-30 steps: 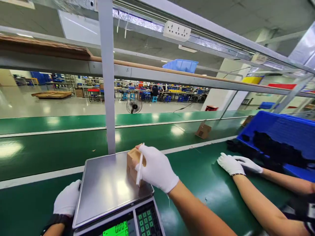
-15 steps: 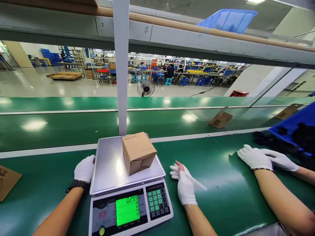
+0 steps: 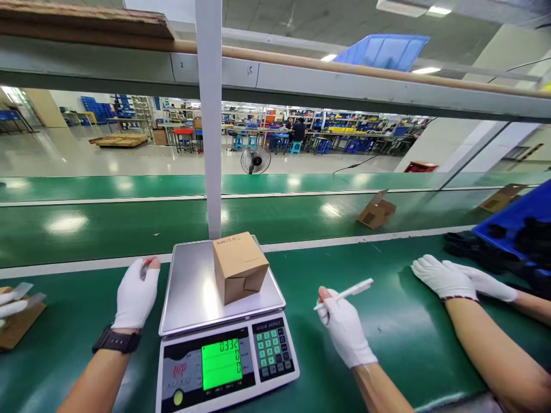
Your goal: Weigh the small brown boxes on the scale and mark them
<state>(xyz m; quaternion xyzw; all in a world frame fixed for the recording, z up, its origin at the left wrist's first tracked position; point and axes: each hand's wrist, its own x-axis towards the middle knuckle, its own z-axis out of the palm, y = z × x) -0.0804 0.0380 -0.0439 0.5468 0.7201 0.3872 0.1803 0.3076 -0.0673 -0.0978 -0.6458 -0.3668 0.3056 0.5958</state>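
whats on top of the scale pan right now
One small cardboard box sits closed on the steel pan of the scale, toward its right rear. The left hand rests beside the pan and the right hand holds a white pen. The box's contents are hidden.

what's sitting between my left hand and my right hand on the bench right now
In the head view, the weighing scale sits between your left hand and right hand, with the small cardboard box on its steel pan. Your right hand holds a white pen.
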